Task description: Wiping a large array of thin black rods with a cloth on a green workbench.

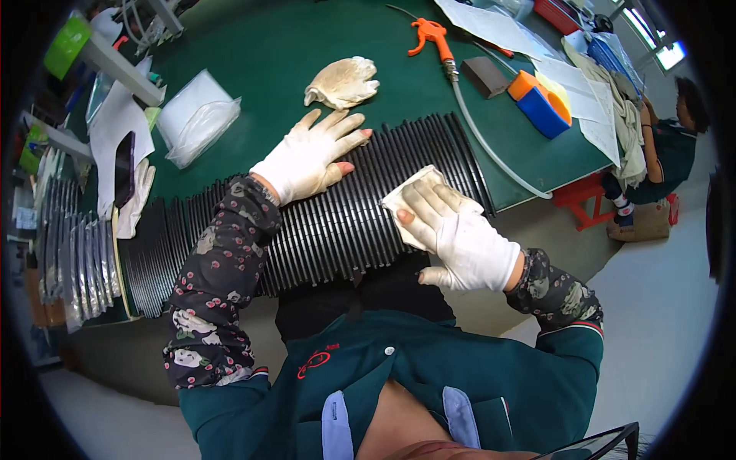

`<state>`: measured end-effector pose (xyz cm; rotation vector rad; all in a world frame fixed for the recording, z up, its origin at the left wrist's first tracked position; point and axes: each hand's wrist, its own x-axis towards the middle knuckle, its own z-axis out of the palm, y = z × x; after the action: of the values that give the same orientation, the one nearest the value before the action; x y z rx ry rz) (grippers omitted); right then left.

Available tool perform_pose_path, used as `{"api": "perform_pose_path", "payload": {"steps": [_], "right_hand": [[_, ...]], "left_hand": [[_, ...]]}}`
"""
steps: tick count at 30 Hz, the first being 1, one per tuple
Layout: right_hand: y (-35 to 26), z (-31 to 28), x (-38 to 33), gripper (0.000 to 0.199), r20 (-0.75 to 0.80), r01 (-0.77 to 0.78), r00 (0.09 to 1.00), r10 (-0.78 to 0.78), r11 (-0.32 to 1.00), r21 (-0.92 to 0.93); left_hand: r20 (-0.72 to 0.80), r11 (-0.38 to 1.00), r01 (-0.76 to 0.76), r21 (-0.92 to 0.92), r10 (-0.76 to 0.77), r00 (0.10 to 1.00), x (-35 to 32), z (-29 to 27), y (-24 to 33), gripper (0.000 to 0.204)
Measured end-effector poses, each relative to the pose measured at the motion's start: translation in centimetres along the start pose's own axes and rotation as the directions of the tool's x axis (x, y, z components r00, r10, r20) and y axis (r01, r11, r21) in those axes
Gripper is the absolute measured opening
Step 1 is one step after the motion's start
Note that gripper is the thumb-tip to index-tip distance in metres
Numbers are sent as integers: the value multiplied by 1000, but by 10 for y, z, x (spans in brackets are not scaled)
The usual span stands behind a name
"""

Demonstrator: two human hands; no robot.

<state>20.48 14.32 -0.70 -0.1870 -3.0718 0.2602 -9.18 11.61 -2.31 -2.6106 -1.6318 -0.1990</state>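
Note:
A long row of slim black rods lies side by side along the near edge of the green table. My left hand, in a white glove with bare fingertips, is open and spread over the far part of the rods. My right hand, gloved the same way, holds a folded white cloth against the rods towards the right end of the row. Its fingers lie over the cloth and its thumb stands off to the near side. Beyond my left hand a soiled white glove rests on the table.
At the back right are an orange air blow gun with a hose, a dark block and an orange-and-blue holder. Plastic bags, a phone and wrapped rods lie left. Another person sits at far right.

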Motion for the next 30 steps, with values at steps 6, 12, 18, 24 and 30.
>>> {"api": "perform_pose_path", "payload": {"steps": [6, 12, 18, 24, 30], "right_hand": [[21, -3, 42, 84, -27, 77, 997, -78, 997, -32], [-11, 5, 81, 85, 29, 507, 852, -523, 837, 205], [-14, 9, 132, 84, -3, 500, 864, -504, 858, 117], [-1, 25, 198, 75, -208, 564, 792, -574, 818, -110], [-66, 28, 184, 63, -224, 691, 712, -666, 605, 396]], "left_hand": [[-90, 999, 6, -38, -9, 996, -6, 0, -3, 65], [-400, 973, 70, -221, -156, 903, -69, -54, -3, 71], [-487, 901, 345, -264, -433, 758, -184, -66, 23, 75], [-489, 731, 636, -248, -661, 569, -260, -48, 79, 77], [-515, 626, 728, -280, -738, 436, -284, -27, 108, 76]]}}
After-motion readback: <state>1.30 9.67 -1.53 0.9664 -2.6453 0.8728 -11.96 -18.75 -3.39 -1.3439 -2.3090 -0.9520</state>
